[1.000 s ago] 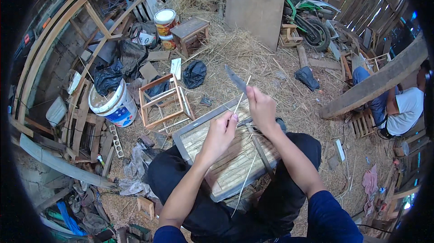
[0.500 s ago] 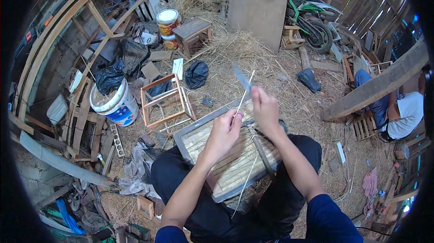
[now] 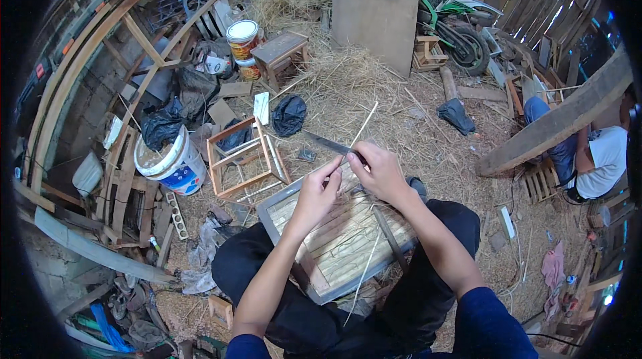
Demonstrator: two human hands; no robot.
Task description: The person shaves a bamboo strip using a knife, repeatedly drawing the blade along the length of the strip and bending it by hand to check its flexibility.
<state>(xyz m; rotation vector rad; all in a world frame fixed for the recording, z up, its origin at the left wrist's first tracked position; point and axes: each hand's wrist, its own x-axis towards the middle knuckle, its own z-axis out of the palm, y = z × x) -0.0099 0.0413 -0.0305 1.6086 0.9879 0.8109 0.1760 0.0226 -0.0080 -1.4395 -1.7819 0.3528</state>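
A head-worn fisheye looks down on the nearby framed panel [image 3: 341, 238].

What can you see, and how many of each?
knife: one, grey, right hand
strip: one, pale, left hand
framed panel: one, tan, under hands
wooden frame: one, brown, left
bucket: one, white, left
tubs: two, red-yellow, upper left
stool: one, brown, beside tubs
board: one, brown, top centre
motorbike: one, green, upper right
person: one, white shirt, right
clutter: uncountable, mixed, all around
legs: two, black trousers, beside panel
hands: two, bare, above panel
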